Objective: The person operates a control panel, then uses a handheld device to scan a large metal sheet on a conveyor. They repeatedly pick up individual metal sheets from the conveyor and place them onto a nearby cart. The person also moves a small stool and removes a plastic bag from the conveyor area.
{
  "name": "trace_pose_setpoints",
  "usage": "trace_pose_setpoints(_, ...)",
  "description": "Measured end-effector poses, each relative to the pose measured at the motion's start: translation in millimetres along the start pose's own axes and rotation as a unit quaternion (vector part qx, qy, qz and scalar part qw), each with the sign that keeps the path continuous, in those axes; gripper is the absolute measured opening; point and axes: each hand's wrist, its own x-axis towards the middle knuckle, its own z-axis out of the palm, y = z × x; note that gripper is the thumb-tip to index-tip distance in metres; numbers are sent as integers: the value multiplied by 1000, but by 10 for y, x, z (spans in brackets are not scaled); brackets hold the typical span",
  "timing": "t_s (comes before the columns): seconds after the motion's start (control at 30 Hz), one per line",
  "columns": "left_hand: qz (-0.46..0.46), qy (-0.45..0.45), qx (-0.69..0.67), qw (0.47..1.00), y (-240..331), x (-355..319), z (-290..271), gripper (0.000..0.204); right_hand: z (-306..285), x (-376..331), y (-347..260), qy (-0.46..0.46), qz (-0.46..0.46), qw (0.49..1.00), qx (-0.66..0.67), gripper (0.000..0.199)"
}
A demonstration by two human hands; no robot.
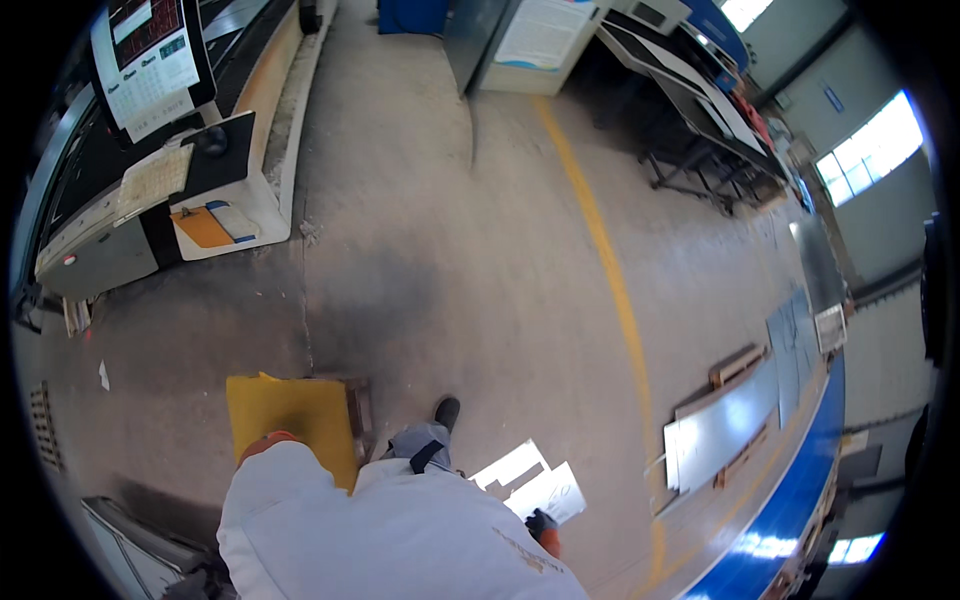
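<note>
My right hand [541, 523], in a dark glove with an orange cuff, is closed on the lower edge of a white sheet [552, 497] with dark handwritten marks. A second white piece [507, 464] sticks out beside it, with gaps through which the floor shows. Over on the left, my white-sleeved arm ends in an orange cuff [267, 441] at the near side of a yellow-topped block [300, 405]. My left hand itself is hidden there, so neither its fingers nor any hold on the block can be made out. My dark shoe [447, 411] is between block and sheets.
At the upper left stands a machine console with a monitor [150, 60], keyboard [155, 182], mouse [210, 140] and orange clipboard [203, 228]. Shiny metal sheets [725, 425] lie on wooden supports at right, past a yellow floor line [600, 235]. A dark worktable [690, 95] and grey cabinet [478, 45] stand farther off.
</note>
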Motion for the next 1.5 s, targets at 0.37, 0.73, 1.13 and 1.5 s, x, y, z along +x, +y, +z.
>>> trace_pose_setpoints(0.37, 54, 200, -373, 904, 1510, 948, -3265, 58, 1004, 872, -4135, -139, -312, 847, -407, 51)
trace_pose_setpoints(0.73, 15, 125, -487, 864, 1887, 1666, -4820, 54, 3013, 291, -9155, -142, -143, 938, -284, 32)
trace_pose_setpoints(1.13, -125, -23, -699, 703, 1398, 2790, -6916, 59, 7178, -955, -13275, -172, -363, 833, -381, 40)
trace_pose_setpoints(1.5, -119, 126, -467, 867, -2672, 4762, -10219, 61, 10337, -2265, -14350, -217, -243, 827, -459, 30)
